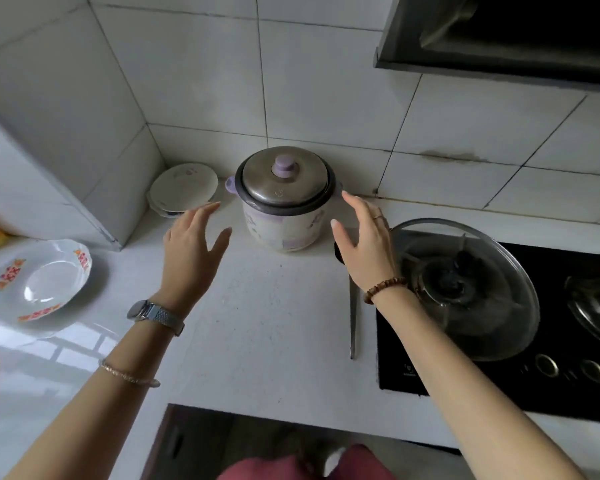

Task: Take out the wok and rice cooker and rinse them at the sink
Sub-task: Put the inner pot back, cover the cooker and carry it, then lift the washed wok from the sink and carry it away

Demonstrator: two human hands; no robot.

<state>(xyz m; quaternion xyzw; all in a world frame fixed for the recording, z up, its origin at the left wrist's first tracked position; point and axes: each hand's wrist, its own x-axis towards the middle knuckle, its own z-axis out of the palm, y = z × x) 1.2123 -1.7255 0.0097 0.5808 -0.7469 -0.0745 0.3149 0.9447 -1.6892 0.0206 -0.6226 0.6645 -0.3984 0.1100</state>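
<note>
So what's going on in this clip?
A person reaches with both open hands for the rice cooker, which stands with its lid on at the back of the white counter. The left hand and right hand flank it, neither gripping it yet. A glass lid lies on the stove to the right, and plates sit to the left.

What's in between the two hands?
In the head view, the rice cooker stands on the countertop between the left hand and the right hand.
</note>
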